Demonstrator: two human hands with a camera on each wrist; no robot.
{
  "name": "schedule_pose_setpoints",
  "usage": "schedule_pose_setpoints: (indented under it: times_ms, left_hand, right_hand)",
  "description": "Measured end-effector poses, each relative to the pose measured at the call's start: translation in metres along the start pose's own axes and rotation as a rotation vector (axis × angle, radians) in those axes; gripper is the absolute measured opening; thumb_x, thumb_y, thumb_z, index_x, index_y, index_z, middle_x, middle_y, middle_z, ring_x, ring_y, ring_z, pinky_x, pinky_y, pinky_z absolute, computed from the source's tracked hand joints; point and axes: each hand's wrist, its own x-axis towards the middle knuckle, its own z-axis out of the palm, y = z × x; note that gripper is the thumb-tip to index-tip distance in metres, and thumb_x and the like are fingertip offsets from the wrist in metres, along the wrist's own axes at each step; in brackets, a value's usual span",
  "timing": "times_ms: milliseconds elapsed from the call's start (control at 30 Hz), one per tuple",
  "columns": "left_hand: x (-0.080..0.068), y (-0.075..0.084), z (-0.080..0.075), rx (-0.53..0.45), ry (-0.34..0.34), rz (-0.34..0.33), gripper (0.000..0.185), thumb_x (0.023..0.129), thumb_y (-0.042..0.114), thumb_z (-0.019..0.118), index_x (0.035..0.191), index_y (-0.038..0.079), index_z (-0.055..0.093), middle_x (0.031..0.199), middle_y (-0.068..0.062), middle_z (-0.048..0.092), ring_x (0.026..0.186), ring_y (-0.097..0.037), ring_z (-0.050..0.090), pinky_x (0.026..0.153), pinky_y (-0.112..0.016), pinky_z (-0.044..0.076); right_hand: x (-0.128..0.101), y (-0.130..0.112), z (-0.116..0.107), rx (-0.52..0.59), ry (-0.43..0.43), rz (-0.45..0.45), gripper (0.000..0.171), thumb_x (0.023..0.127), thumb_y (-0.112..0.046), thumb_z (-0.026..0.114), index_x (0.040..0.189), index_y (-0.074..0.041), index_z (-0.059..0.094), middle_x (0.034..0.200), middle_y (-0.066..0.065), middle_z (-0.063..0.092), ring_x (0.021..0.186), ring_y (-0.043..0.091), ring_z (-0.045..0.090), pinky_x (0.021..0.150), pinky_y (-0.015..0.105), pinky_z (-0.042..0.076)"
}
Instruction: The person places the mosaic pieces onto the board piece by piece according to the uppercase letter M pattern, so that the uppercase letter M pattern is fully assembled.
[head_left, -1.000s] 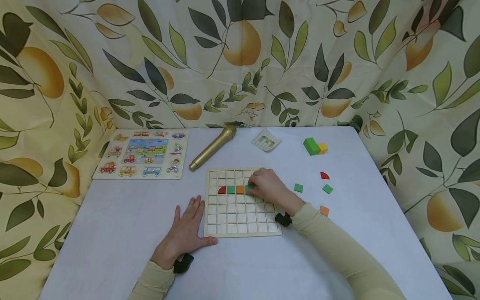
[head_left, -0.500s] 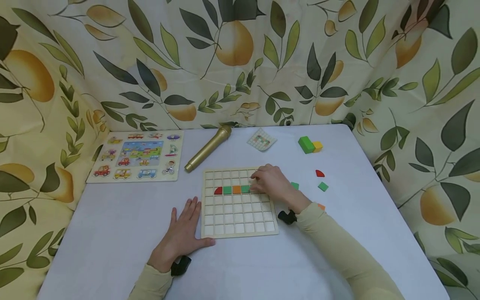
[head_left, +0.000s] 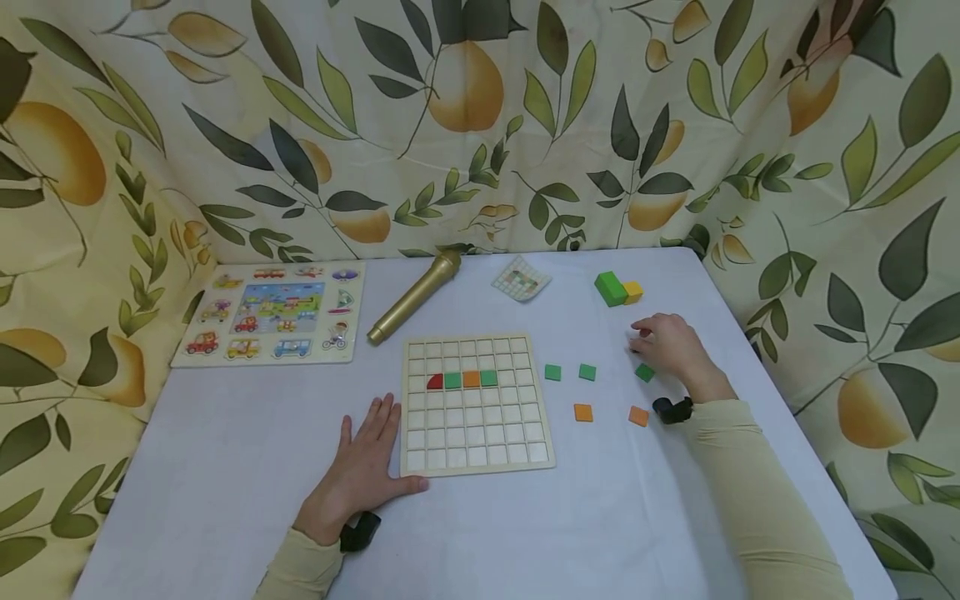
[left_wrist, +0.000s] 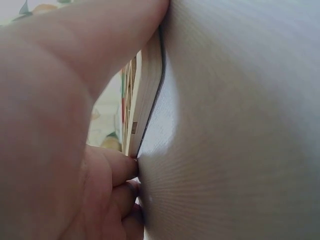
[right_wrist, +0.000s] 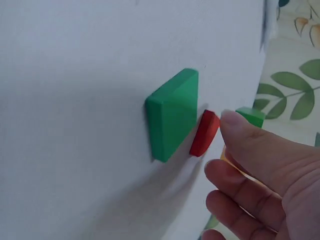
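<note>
Beside the right hand (head_left: 671, 346), just off its fingertips, a red quarter-round tile (right_wrist: 205, 133) is lying flat on the desk (head_left: 225, 467), with a green tile (right_wrist: 172, 114) touching or nearly touching it on the side toward the wrist. The right hand's fingers are loosely curled and closing toward the red piece, but they are holding nothing yet. The left hand (head_left: 363, 467) is lying flat and spread on the desk, its thumb pressing against the near edge of the grid board (head_left: 477, 454).

The likeliest slip, as I judge it, is the crowding: with the two tiles sitting so close, a finger coming down on the red one could drag the green one along or flick it away. The red piece is thin and lying flat, so a shallow pinch could let it skid across the smooth desk instead of lifting. Farther from the right hand, toward the left one, the board is carrying a red, green, orange, green row (head_left: 461, 380); if the left hand's pressure eases, a bump could shift the board and unseat those pieces.
</note>
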Motion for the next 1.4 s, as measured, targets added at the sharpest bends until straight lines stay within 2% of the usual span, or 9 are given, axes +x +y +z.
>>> schedule_pose_setpoints:
  times_ms: [100,233,467,600,767,900,1033,1200,1400]
  left_hand:
    - [-0.001,0.001,0.000,0.000,-0.003,-0.002,0.123,0.071,0.073,0.070,0.153,-0.003,0.019,0.161,-0.015,0.007,0.147,-0.031,0.001,0.109,-0.065,-0.001]
    - [-0.001,0.001,0.000,0.012,-0.003,0.000,0.122,0.072,0.073,0.068,0.153,-0.003,0.019,0.161,-0.014,0.007,0.147,-0.031,0.001,0.109,-0.065,-0.001]
    - [0.001,0.000,0.001,0.035,-0.007,-0.005,0.123,0.072,0.075,0.067,0.154,-0.002,0.019,0.161,-0.014,0.007,0.147,-0.030,0.000,0.109,-0.065,-0.001]
    - [0.001,0.000,0.001,0.032,-0.004,-0.006,0.123,0.071,0.075,0.067,0.154,-0.002,0.019,0.161,-0.014,0.007,0.147,-0.030,0.001,0.109,-0.064,-0.002]
    - [0.001,0.001,0.000,0.025,-0.002,-0.003,0.122,0.071,0.074,0.068,0.154,-0.003,0.019,0.161,-0.015,0.008,0.147,-0.031,0.002,0.109,-0.065,-0.001]
    - [0.001,0.002,0.000,0.035,-0.003,-0.011,0.123,0.071,0.074,0.069,0.154,-0.002,0.020,0.161,-0.014,0.009,0.147,-0.031,0.002,0.109,-0.065,-0.001]
    - [0.002,0.002,0.000,0.040,-0.003,-0.015,0.123,0.070,0.074,0.069,0.154,-0.002,0.020,0.161,-0.014,0.009,0.147,-0.031,0.002,0.110,-0.064,-0.001]
    - [0.001,0.001,0.000,0.033,-0.004,-0.013,0.124,0.070,0.075,0.068,0.154,-0.002,0.020,0.161,-0.014,0.009,0.147,-0.031,0.003,0.110,-0.064,-0.001]
    - [0.001,0.001,0.000,0.031,-0.009,-0.012,0.123,0.070,0.074,0.069,0.154,-0.002,0.019,0.161,-0.015,0.008,0.147,-0.031,0.002,0.110,-0.064,-0.002]
  right_hand:
    - [-0.001,0.010,0.000,0.012,-0.041,0.023,0.041,0.090,-0.015,0.071,0.123,0.009,0.062,0.108,0.024,0.062,0.102,0.040,0.050,0.090,0.057,0.042]
    - [-0.002,0.017,0.002,0.002,-0.064,0.008,0.042,0.088,-0.014,0.074,0.121,0.009,0.063,0.108,0.025,0.063,0.101,0.039,0.052,0.090,0.057,0.043]
    - [0.003,0.021,0.008,0.007,-0.045,-0.004,0.031,0.088,-0.010,0.073,0.115,0.005,0.067,0.100,0.019,0.063,0.095,0.036,0.051,0.084,0.052,0.046]
    - [0.003,0.012,0.012,0.010,-0.026,0.010,0.032,0.089,-0.011,0.073,0.115,0.008,0.065,0.102,0.021,0.063,0.095,0.036,0.050,0.086,0.051,0.047]
    - [-0.003,-0.018,0.010,0.073,0.003,-0.020,0.032,0.092,-0.011,0.070,0.118,0.008,0.064,0.108,0.023,0.063,0.101,0.037,0.049,0.090,0.054,0.044]
    - [-0.006,-0.055,0.013,0.100,0.020,-0.108,0.029,0.092,-0.009,0.069,0.117,0.005,0.066,0.108,0.019,0.065,0.104,0.036,0.050,0.094,0.054,0.042]
    - [-0.011,-0.090,0.023,0.100,0.025,-0.213,0.027,0.090,-0.010,0.072,0.113,0.002,0.069,0.102,0.012,0.067,0.099,0.030,0.052,0.089,0.047,0.045]
    - [-0.017,-0.128,0.044,0.084,0.025,-0.403,0.024,0.086,-0.014,0.077,0.104,0.000,0.072,0.094,0.005,0.069,0.090,0.026,0.057,0.082,0.041,0.047]
    - [-0.016,-0.155,0.063,0.023,0.046,-0.544,0.018,0.083,-0.017,0.080,0.096,-0.004,0.074,0.088,0.002,0.069,0.084,0.022,0.058,0.076,0.037,0.047]
